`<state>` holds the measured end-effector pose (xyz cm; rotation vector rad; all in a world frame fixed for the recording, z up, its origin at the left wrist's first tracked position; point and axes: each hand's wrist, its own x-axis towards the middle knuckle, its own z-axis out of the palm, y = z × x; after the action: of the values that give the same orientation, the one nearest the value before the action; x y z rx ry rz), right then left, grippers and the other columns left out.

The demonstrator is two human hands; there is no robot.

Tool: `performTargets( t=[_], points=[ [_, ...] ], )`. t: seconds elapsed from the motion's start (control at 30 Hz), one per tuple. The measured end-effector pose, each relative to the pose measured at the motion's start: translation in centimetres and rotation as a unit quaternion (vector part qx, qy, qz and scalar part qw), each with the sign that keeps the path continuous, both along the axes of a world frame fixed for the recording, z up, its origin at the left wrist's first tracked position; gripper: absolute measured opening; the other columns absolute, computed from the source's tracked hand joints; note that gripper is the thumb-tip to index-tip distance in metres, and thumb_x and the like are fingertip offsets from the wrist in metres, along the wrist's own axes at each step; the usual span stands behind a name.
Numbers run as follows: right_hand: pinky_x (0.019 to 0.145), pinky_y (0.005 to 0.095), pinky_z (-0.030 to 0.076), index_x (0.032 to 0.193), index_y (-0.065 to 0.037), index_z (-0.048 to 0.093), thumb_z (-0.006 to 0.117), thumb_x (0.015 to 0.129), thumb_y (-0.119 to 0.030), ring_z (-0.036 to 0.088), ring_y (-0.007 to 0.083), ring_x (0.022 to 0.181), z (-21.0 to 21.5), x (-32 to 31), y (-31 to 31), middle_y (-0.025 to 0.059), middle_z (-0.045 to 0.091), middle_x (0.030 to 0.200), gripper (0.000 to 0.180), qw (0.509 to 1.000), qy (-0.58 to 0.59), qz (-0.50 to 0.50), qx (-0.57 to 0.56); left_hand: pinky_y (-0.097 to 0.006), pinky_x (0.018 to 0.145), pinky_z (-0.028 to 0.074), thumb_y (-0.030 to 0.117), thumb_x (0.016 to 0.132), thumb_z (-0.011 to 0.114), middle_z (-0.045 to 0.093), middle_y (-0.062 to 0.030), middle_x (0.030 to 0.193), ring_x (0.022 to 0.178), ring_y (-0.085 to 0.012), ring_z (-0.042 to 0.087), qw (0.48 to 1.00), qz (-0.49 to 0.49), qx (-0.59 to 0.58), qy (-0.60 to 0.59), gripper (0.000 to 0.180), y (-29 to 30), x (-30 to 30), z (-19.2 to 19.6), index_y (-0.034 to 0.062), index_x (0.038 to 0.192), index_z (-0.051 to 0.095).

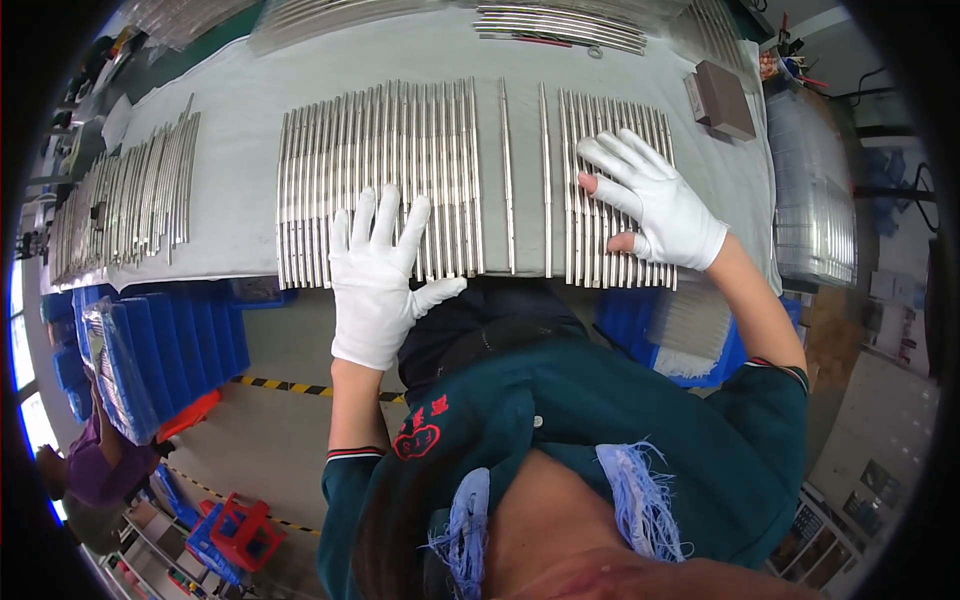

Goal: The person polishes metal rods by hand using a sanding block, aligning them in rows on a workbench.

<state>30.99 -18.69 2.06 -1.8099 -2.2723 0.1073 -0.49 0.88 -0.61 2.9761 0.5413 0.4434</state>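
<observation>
I see two loose metal rods (508, 180) lying between the big row of metal rods (380, 180) and the smaller batch (615, 190). My left hand (378, 280) lies flat, fingers spread, on the big row; my right hand (655, 200) rests flat on the smaller batch (both gloved white). A brown box (722, 98) sits far right on the grey-covered desk (230, 110). Blue bins (170, 345) stand below.

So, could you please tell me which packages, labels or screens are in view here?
Small brown cardboard box: far right of the grey table, rectangular, closed.
Clear plastic bag: over stacked blue plastic bins, lower left, below the table edge.
No screens or readable signs show.
</observation>
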Motion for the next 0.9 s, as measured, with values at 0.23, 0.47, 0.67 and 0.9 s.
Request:
performTargets(
  t=[0.23,0.47,0.67,0.9],
  points=[
    [0.126,0.0537,0.022,0.151,-0.009,0.047,0.039,0.093,-0.077,0.038,0.0402,0.147,-2.3,-7.0,12.4,0.0224,0.042,0.157,0.089,0.984,0.007,0.166,0.06,-0.058,0.116,0.028,0.08,0.082,0.055,0.052,-0.0243,0.146,0.137,-0.0455,0.044,1.0,0.006,-0.026,-0.003,0.1,0.0,-0.1,-0.1,0.0015,0.145,0.055],
    [0.126,0.049,0.022,0.151,-0.005,0.047,0.048,0.099,-0.062,0.037,0.0336,0.149,-3.4,-9.1,16.9,0.0183,0.046,0.156,0.078,0.984,0.004,0.171,0.055,-0.06,0.116,0.027,0.083,0.078,0.056,0.052,-0.021,0.147,0.14,-0.0458,0.042,0.999,-0.009,-0.045,-0.021,0.105,0.2,0.1,0.0,0.0008,0.144,0.054],
    [0.125,0.0525,0.023,0.148,-0.003,0.049,0.05,0.097,-0.059,0.038,0.0359,0.148,-1.8,-5.3,11.4,0.0195,0.044,0.157,0.075,0.99,-0.041,0.137,-0.013,-0.057,0.12,0.025,0.082,0.074,0.061,0.051,-0.0252,0.148,0.141,-0.0463,0.041,0.996,-0.014,-0.083,-0.006,0.109,1.9,-0.9,0.6,-0.0017,0.144,0.053],
    [0.126,0.0532,0.021,0.152,-0.006,0.045,0.036,0.098,-0.071,0.036,0.0388,0.15,-1.3,-1.9,5.8,0.0194,0.041,0.16,0.085,0.997,-0.036,0.057,-0.034,-0.049,0.11,0.041,0.073,0.086,0.061,0.057,-0.0264,0.141,0.126,-0.0437,0.054,0.981,0.193,0.022,-0.005,0.094,9.6,-2.3,0.4,-0.0019,0.142,0.056]
  ],
)
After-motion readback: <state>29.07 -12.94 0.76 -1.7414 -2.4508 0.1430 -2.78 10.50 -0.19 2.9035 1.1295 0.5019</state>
